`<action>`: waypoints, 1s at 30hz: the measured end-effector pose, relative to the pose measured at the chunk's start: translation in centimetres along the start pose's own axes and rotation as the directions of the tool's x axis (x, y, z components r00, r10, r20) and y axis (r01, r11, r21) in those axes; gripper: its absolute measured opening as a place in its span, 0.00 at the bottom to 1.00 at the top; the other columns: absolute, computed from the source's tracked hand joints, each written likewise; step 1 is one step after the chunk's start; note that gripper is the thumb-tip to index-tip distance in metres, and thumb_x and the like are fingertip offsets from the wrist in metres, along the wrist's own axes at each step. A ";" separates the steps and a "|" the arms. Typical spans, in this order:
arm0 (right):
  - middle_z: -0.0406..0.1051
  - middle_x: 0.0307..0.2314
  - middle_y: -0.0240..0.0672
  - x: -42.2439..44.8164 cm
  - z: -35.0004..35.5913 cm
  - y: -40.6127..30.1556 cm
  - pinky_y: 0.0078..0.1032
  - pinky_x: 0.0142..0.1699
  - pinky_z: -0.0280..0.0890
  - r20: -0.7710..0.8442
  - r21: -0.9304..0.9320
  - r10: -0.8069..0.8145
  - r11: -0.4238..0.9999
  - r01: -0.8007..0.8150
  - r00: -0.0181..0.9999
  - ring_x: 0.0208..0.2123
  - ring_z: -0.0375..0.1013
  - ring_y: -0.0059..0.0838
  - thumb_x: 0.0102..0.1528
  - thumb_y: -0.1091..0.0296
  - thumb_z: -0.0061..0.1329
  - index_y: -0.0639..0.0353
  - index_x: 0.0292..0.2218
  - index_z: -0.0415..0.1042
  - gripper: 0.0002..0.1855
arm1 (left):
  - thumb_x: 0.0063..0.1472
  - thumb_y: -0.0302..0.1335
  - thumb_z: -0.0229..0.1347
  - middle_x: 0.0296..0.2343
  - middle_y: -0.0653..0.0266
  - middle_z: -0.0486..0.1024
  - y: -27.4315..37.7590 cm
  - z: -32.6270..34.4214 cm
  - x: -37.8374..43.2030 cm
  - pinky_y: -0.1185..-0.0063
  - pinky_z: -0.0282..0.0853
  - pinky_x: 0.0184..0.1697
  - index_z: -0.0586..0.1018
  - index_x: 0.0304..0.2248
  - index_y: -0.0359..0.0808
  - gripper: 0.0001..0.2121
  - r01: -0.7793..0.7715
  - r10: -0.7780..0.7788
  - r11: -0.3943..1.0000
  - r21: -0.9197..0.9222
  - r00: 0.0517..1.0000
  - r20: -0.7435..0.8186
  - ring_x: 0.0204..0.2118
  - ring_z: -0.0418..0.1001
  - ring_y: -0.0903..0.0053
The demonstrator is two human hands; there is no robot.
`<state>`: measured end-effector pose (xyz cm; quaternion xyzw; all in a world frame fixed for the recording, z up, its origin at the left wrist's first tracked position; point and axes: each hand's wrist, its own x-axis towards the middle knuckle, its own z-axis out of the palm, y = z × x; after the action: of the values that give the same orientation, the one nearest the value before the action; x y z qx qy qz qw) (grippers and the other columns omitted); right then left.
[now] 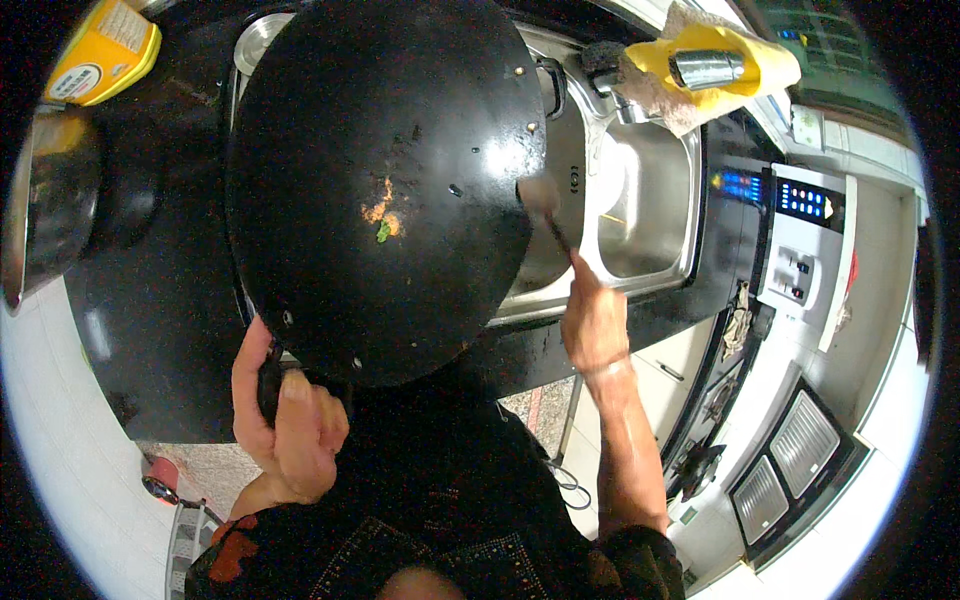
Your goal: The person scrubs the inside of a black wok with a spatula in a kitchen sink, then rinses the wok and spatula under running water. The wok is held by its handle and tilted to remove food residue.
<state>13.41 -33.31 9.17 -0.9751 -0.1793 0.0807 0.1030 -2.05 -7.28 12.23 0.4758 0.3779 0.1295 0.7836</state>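
A large black wok point(337, 135) is held over the double sink and hides much of its left basin. Orange food scraps point(379, 210) and a bit of green leaf point(384, 230) cling to its inner surface. My left hand point(292, 412) grips the dark handle point(270, 382) at the wok's near left rim. In my right hand point(596, 322) is a thin-handled utensil point(538, 196). Its brownish head is blurred at the wok's right edge, so I cannot tell whether it is a brush or a spoon. A second wok handle point(553, 88) juts out at the far right rim.
The sink's right basin point(645, 202) lies beside the wok. Yellow and beige cloths point(712, 75) drape over the faucet. A yellow container point(105, 52) and a metal pot point(60, 187) stand to the left. A gas stove point(724, 397) lies at the right.
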 end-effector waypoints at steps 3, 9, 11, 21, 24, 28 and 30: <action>0.68 0.18 0.57 2.7 -0.5 -2.1 0.44 0.27 0.66 0.056 0.043 0.045 0.998 -0.047 0.997 0.23 0.71 0.58 0.48 0.82 0.41 0.67 0.47 0.66 0.22 | 0.64 0.25 0.36 0.10 0.68 0.63 0.0 -0.5 -0.6 0.87 0.51 0.10 0.51 0.58 0.30 0.23 -0.036 0.036 0.999 -0.012 0.999 0.000 0.08 0.52 0.90; 0.68 0.24 0.61 -2.1 -1.9 -0.8 0.34 0.32 0.68 0.075 0.048 0.135 0.989 -0.139 0.988 0.30 0.73 0.54 0.52 0.82 0.41 0.68 0.43 0.70 0.15 | 0.64 0.25 0.36 0.11 0.67 0.64 -0.4 -0.6 -0.4 0.87 0.51 0.09 0.49 0.58 0.30 0.23 -0.044 0.046 0.998 -0.033 0.996 0.082 0.08 0.52 0.90; 0.68 0.23 0.61 1.5 -1.4 -1.5 0.36 0.31 0.67 0.058 0.028 0.151 0.988 -0.152 0.987 0.29 0.72 0.55 0.53 0.81 0.40 0.68 0.44 0.70 0.16 | 0.64 0.26 0.37 0.11 0.67 0.64 -0.3 -0.2 -0.5 0.87 0.51 0.09 0.49 0.58 0.30 0.23 -0.020 0.024 0.999 -0.049 0.997 0.079 0.08 0.52 0.90; 0.68 0.25 0.62 0.0 -0.5 0.2 0.38 0.35 0.68 -0.042 0.008 0.027 1.000 -0.027 0.999 0.33 0.72 0.55 0.53 0.81 0.41 0.67 0.41 0.72 0.14 | 0.65 0.27 0.37 0.13 0.67 0.64 -0.3 -0.1 -0.7 0.86 0.52 0.10 0.48 0.58 0.31 0.24 -0.015 0.019 0.999 -0.036 0.994 0.106 0.09 0.52 0.89; 0.68 0.24 0.62 4.8 -1.1 -2.0 0.38 0.34 0.67 0.034 0.043 0.202 0.978 -0.204 0.979 0.33 0.72 0.55 0.54 0.77 0.40 0.66 0.41 0.72 0.13 | 0.65 0.27 0.37 0.13 0.67 0.64 0.0 0.2 -0.7 0.86 0.52 0.11 0.47 0.58 0.32 0.24 -0.027 0.029 0.999 -0.022 0.998 0.064 0.09 0.52 0.89; 0.69 0.25 0.61 1.4 -1.4 0.2 0.37 0.34 0.67 -0.010 0.059 0.098 0.994 -0.097 0.995 0.33 0.72 0.53 0.53 0.76 0.41 0.67 0.41 0.73 0.14 | 0.65 0.28 0.38 0.12 0.68 0.63 -0.6 -0.4 -0.7 0.86 0.51 0.11 0.48 0.58 0.32 0.24 -0.053 0.062 0.995 -0.083 0.993 0.100 0.09 0.52 0.90; 0.70 0.26 0.60 -1.1 -0.5 1.2 0.36 0.34 0.68 -0.093 0.079 0.110 0.992 -0.103 0.990 0.33 0.73 0.52 0.52 0.77 0.43 0.67 0.40 0.73 0.13 | 0.64 0.27 0.38 0.12 0.68 0.63 0.0 0.1 -0.7 0.86 0.51 0.11 0.48 0.58 0.32 0.25 -0.037 0.042 0.998 -0.055 0.994 0.096 0.09 0.52 0.90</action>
<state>12.94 -34.89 9.51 -0.9815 -0.1188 0.0453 0.1430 -2.41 -7.76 12.60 0.4677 0.3263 0.1316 0.8108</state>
